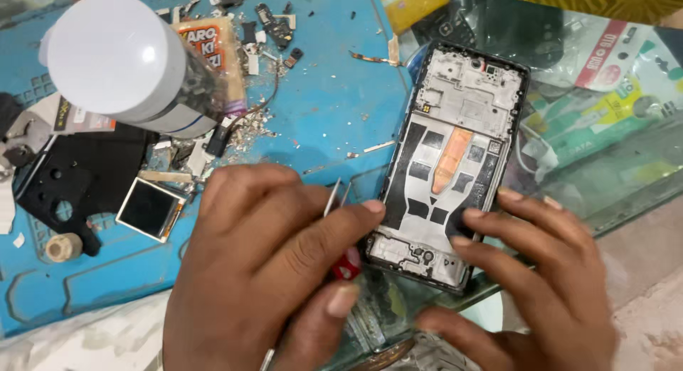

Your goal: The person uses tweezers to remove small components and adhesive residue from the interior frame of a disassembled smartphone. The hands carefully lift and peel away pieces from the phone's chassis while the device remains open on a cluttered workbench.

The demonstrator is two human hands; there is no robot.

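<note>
Left hand [277,264] w/ red-handled tool [346,264], right hand [541,278] fingers spread on opened phone frame [448,165], internals bare.

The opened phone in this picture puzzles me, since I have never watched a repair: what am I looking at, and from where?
The one view comes from a camera on the worker's head, looking down. No machine here: two bare hands. The opened phone frame lies on a glass top, beside a blue work mat strewn with small parts. The left hand pinches thin metal tweezers near a red-handled tool. The right hand steadies the frame's lower end. A white-capped bottle stands at upper left, a small square screen part below it.
</note>
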